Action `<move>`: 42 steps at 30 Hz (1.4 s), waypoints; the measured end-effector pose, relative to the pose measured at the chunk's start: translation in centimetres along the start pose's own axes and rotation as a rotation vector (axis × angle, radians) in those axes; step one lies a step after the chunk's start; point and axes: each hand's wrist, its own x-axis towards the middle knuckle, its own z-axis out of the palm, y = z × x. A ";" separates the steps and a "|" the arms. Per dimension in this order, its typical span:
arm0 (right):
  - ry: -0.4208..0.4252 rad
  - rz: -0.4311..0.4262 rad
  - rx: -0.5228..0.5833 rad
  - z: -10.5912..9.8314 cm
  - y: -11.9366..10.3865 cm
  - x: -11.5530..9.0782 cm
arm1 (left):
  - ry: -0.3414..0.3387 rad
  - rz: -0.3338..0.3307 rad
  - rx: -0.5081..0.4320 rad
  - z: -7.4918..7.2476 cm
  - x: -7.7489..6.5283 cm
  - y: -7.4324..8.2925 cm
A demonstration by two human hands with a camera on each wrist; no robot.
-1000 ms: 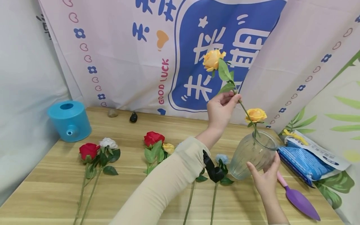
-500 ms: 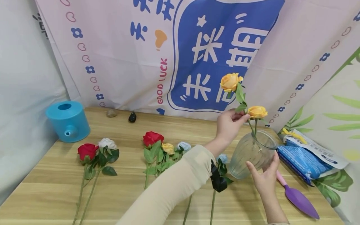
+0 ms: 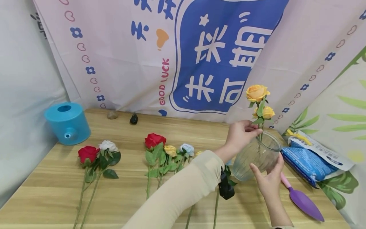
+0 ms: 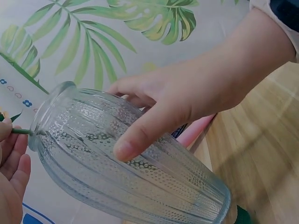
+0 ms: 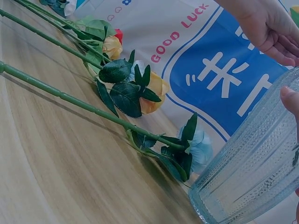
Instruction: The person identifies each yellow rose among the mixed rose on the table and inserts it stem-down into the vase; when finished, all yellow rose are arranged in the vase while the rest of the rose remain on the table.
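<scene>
My left hand pinches the green stem of a yellow rose just above the mouth of a ribbed clear glass vase. A second yellow rose stands in the vase, close behind the first bloom. Low on its right side, my right hand grips the vase. The left wrist view shows the pinched stem running into the vase's mouth, with the right hand spread over the glass. In the right wrist view, only the right thumb and part of the hand show at the edge.
Red and white roses lie left. More roses, including a light blue one, lie mid-table, partly behind the left sleeve. A blue container with a spout and two stones stand behind. A purple trowel and blue packet lie right.
My left hand has moved right and down with the yellow rose, bringing its bloom from high above the vase to just over the other yellow rose. My right hand keeps its grip on the vase.
</scene>
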 end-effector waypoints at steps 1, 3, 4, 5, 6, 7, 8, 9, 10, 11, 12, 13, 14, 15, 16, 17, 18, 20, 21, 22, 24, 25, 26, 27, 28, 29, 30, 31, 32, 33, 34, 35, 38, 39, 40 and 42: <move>0.001 -0.003 0.003 0.0 0.0 0.0 | -0.001 -0.004 -0.003 0.0 0.0 0.0; 0.002 -0.002 -0.003 0.0 0.1 0.0 | 0.001 -0.019 -0.025 0.1 -0.1 -0.1; 0.001 0.002 -0.003 0.0 0.0 0.0 | 0.001 -0.034 -0.044 0.1 -0.1 -0.1; 0.000 0.005 0.000 0.0 -0.1 0.0 | 0.002 -0.050 -0.066 0.1 -0.2 -0.2; -0.001 0.008 0.001 0.0 -0.3 -0.1 | 0.004 -0.067 -0.087 0.1 -0.2 -0.3; -0.002 0.010 0.003 0.0 -0.5 -0.1 | 0.006 -0.083 -0.106 0.1 -0.2 -0.3; -0.001 0.009 0.003 0.1 -0.9 -0.2 | 0.008 -0.097 -0.122 0.1 -0.2 -0.3; -0.001 0.006 0.006 0.1 -1.3 -0.2 | 0.010 -0.108 -0.133 0.1 -0.2 -0.3; -0.002 0.002 0.010 0.2 -1.7 -0.3 | 0.012 -0.115 -0.142 0.0 -0.2 -0.3; 0.000 -0.007 0.020 0.3 -2.0 -0.4 | 0.016 -0.119 -0.147 0.0 -0.2 -0.4; 0.001 -0.016 0.028 0.3 -2.4 -0.4 | 0.020 -0.120 -0.154 -0.1 -0.2 -0.4; 0.001 -0.025 0.036 0.4 -2.6 -0.5 | 0.025 -0.119 -0.161 -0.1 -0.2 -0.4; 0.001 -0.031 0.036 0.4 -2.8 -0.5 | 0.029 -0.118 -0.170 -0.2 -0.2 -0.5; 0.002 -0.034 0.033 0.5 -2.8 -0.5 | 0.031 -0.113 -0.185 -0.2 -0.2 -0.6; 0.003 -0.039 0.033 0.5 -2.8 -0.5 | 0.033 -0.108 -0.197 -0.3 -0.2 -0.7; 0.004 -0.044 0.036 0.4 -2.6 -0.5 | 0.033 -0.106 -0.198 -0.3 -0.2 -0.8; 0.004 -0.048 0.038 0.4 -2.5 -0.4 | 0.031 -0.100 -0.199 -0.3 -0.3 -0.9; 0.007 -0.051 0.032 0.3 -1.9 -0.3 | 0.027 -0.097 -0.187 -0.4 -0.3 -1.2; 0.009 -0.055 0.037 0.3 -1.5 -0.3 | 0.026 -0.097 -0.177 -0.4 -0.3 -1.4; 0.010 -0.058 0.042 0.2 -1.2 -0.2 | 0.024 -0.105 -0.162 -0.3 -0.3 -1.5; 0.012 -0.058 0.042 0.1 -0.5 -0.1 | 0.020 -0.118 -0.142 -0.3 -0.2 -1.7; 0.013 -0.058 0.039 0.1 -0.3 0.0 | 0.017 -0.127 -0.131 -0.3 -0.2 -1.8; 0.013 -0.059 0.038 0.0 -0.1 0.0 | 0.013 -0.134 -0.122 -0.3 -0.2 -1.9; 0.013 -0.058 0.035 0.0 0.0 0.0 | 0.009 -0.142 -0.112 -0.3 -0.2 -2.0; 0.011 -0.058 0.032 0.0 0.0 0.0 | 0.004 -0.151 -0.109 -0.4 -0.2 -2.1; 0.009 -0.059 0.031 0.0 0.0 0.0 | -0.002 -0.158 -0.104 -0.4 -0.3 -2.2; 0.008 -0.061 0.035 0.0 0.0 0.0 | -0.007 -0.163 -0.101 -0.6 -0.3 -2.4; 0.008 -0.060 0.032 0.0 0.0 0.0 | -0.009 -0.173 -0.100 -0.7 -0.4 -2.5; 0.008 -0.056 0.024 0.0 -0.1 0.0 | -0.011 -0.180 -0.100 -0.9 -0.5 -2.7; 0.008 -0.054 0.022 0.0 -0.2 0.0 | -0.010 -0.188 -0.104 -1.1 -0.5 -2.8; 0.007 -0.053 0.023 0.0 -0.3 -0.1 | -0.011 -0.194 -0.110 -1.3 -0.5 -3.0; 0.006 -0.051 0.021 0.0 -0.4 -0.1 | -0.012 -0.198 -0.108 -1.5 -0.6 -3.1; 0.002 -0.044 0.014 0.1 -1.3 -0.3 | -0.014 -0.215 -0.109 -2.4 -0.7 -3.5; 0.000 -0.040 0.012 0.1 -1.6 -0.3 | -0.015 -0.223 -0.110 -2.7 -0.7 -3.6; -0.002 -0.035 0.004 0.1 -2.0 -0.4 | -0.019 -0.230 -0.107 -3.1 -0.7 -3.7; -0.005 -0.021 -0.008 0.2 -2.6 -0.5 | -0.030 -0.241 -0.090 -4.2 -0.7 -3.8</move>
